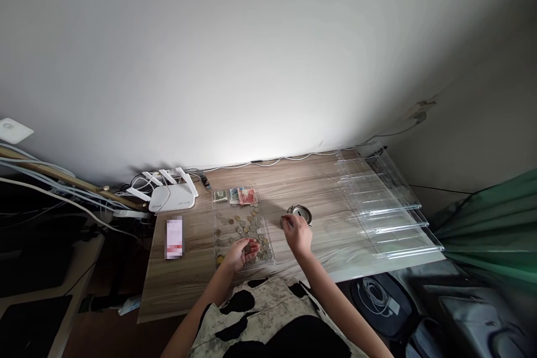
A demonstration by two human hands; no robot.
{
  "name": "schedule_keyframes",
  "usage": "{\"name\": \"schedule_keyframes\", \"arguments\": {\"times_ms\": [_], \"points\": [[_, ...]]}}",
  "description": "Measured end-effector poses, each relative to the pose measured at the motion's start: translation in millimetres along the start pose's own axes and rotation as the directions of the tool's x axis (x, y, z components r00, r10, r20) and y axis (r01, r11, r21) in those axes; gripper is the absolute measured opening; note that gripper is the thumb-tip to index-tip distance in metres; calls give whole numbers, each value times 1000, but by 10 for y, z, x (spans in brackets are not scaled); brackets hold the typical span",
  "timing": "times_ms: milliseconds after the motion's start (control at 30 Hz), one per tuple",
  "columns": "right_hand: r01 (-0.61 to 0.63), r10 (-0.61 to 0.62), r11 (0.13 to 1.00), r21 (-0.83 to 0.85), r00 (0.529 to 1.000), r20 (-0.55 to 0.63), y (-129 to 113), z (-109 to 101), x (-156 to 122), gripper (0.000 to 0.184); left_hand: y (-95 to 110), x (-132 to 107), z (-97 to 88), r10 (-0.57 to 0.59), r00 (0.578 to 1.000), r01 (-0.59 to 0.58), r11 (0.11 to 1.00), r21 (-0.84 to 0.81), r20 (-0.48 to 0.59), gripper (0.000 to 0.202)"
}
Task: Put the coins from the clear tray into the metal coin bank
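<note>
Palm up, my left hand [241,253] is cupped over the near part of a clear plastic tray [222,213], and coins rest in its palm. Many loose coins [254,229] are spread across the tray. At its far side lie a red banknote [247,196], a bluish banknote [234,196] and a greenish banknote [220,196]. My right hand [298,235] is closed in a pinch at the near left rim of a round metal tin [305,211] with a dark slot in its top. What looks like a coin shows at its fingertips, partly hidden.
At the left stands a white router [173,197] with several antennas, behind a blurred pink-and-white paper [174,238]. Stacked clear acrylic panels [390,212] cover the desk's right end. A white cable [289,158] follows the wall. A black bag [381,302] sits below the desk.
</note>
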State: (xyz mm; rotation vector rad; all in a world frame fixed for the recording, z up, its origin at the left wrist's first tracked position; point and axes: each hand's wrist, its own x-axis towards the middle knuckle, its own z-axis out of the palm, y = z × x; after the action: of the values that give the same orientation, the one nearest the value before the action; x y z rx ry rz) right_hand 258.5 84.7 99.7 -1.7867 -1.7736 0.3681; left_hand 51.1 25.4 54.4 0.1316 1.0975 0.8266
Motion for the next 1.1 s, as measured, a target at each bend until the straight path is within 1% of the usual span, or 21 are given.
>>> {"name": "schedule_keyframes", "arguments": {"times_ms": [33, 100, 200, 267, 400, 500, 600, 633, 667, 700, 733, 767, 800, 833, 867, 900, 933, 1033, 1100], "points": [[-20, 18, 999, -41, 999, -51, 93, -38, 67, 22, 11, 2, -12, -15, 1000, 15, 999, -28, -14, 17], [-48, 36, 993, -109, 994, -102, 272, -95, 174, 22, 23, 4, -35, -39, 999, 36, 997, -74, -34, 13], [-71, 51, 981, -182, 992, -114, 454, -119, 241, 19, 13, 12, -71, -42, 999, 39, 994, -106, -29, 4], [-87, 64, 974, -208, 991, -116, 500, -102, 235, 18, -5, 24, -100, -25, 1000, 24, 995, -101, -16, 6], [-96, 69, 970, -224, 990, -125, 497, -66, 205, 20, -40, 58, -150, 9, 1000, -9, 998, -63, -6, 14], [-72, 40, 973, -219, 988, -146, 463, -92, 214, 21, -56, 73, -161, 11, 1000, -11, 998, -54, -1, 17], [-10, -20, 988, -155, 981, -191, 336, -135, 194, 26, -63, 64, -148, 24, 1000, -24, 999, -30, 14, 17], [24, -44, 993, -115, 983, -180, 260, -138, 166, 28, -65, 58, -139, 28, 999, -28, 999, -20, 20, 17], [64, -73, 996, -66, 988, -137, 168, -130, 125, 28, -67, 54, -127, 30, 999, -30, 999, -13, 24, 17], [105, -106, 994, -13, 993, -58, 64, -108, 71, 28, -70, 53, -113, 31, 999, -30, 1000, -9, 25, 16], [139, -141, 990, 37, 989, 49, -45, -74, 6, 27, -74, 56, -98, 31, 999, -31, 999, -9, 24, 16], [161, -173, 984, 80, 970, 173, -152, -29, -67, 25, -79, 63, -83, 29, 999, -29, 1000, -11, 20, 15], [168, -194, 980, 109, 936, 295, -250, 25, -143, 23, -85, 74, -68, 29, 1000, -29, 999, -18, 11, 15], [162, -198, 979, 122, 896, 397, -333, 82, -217, 21, -93, 88, -57, 32, 1000, -32, 999, -26, -2, 15], [146, -187, 982, 123, 862, 471, -396, 138, -286, 19, -102, 103, -49, 35, 999, -35, 999, -33, -13, 15], [127, -169, 985, 117, 837, 520, -439, 190, -345, 17, -113, 117, -47, 38, 999, -38, 999, -36, -20, 15], [107, -150, 988, 109, 823, 548, -461, 233, -392, 16, -123, 128, -50, 39, 999, -40, 999, -36, -19, 15], [67, -107, 994, 90, 813, 572, -454, 309, -454, 15, -150, 132, -79, 32, 999, -32, 999, -14, 28, 16], [52, -93, 995, 85, 794, 601, -432, 325, -450, 13, -156, 111, -94, 23, 998, -24, 1000, 2, 63, 16]]}}
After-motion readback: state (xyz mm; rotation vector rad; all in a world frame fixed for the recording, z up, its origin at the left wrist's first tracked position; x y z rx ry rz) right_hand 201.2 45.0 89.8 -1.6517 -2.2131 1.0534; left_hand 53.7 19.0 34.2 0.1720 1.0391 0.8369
